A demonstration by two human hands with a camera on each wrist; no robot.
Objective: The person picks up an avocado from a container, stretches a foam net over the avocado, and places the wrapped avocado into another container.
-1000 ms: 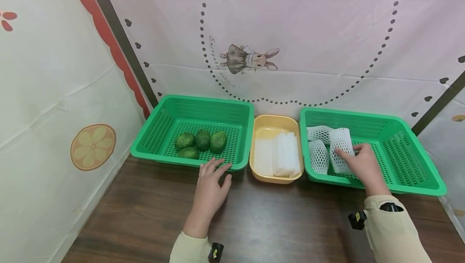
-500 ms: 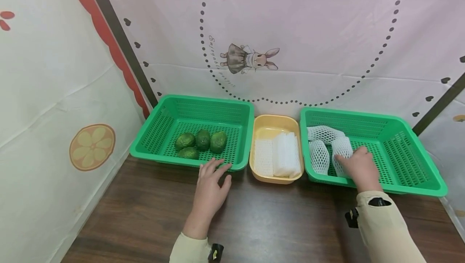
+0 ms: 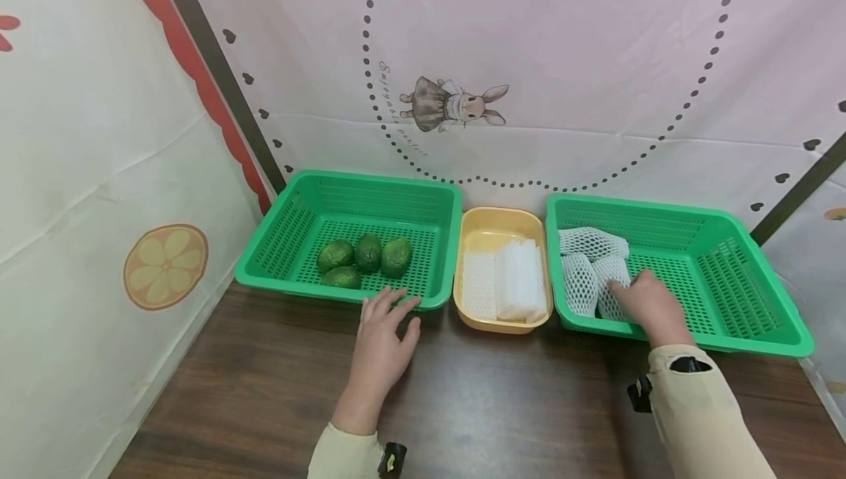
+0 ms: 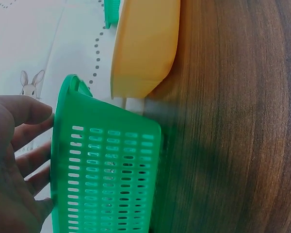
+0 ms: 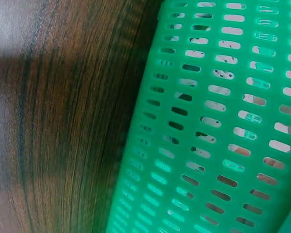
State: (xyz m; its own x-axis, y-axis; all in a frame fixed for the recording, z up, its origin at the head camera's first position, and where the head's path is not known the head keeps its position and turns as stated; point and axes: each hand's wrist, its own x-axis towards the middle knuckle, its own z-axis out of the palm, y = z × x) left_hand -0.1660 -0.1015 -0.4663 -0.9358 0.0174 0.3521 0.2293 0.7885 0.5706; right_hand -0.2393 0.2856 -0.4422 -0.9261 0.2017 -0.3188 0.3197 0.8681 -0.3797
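Note:
In the head view my left hand (image 3: 385, 339) rests at the front rim of the left green basket (image 3: 274, 284), fingers spread and holding nothing. Several dark green avocados (image 3: 368, 253) lie inside that basket. My right hand (image 3: 656, 308) reaches down into the right green basket (image 3: 747, 273), its thumb against a white foam net sleeve (image 3: 611, 282) and its other fingers bent on the right side, partly hidden. Two more filled foam net sleeves (image 3: 579, 284) lie beside it on the left. The right wrist view shows mostly the slotted basket wall (image 5: 218, 126), with white netting behind the slots.
Between the baskets stands a yellow tub (image 3: 502, 218) with a stack of flat white foam nets (image 3: 518, 281). Everything stands on a dark wooden table (image 3: 489, 405), against a printed cloth wall (image 3: 562, 60). The left wrist view shows the tub's side close to the left basket.
My right hand has moved lower and slightly left, and its foam net sleeve now lies down beside the other two. My left hand stays at the basket rim.

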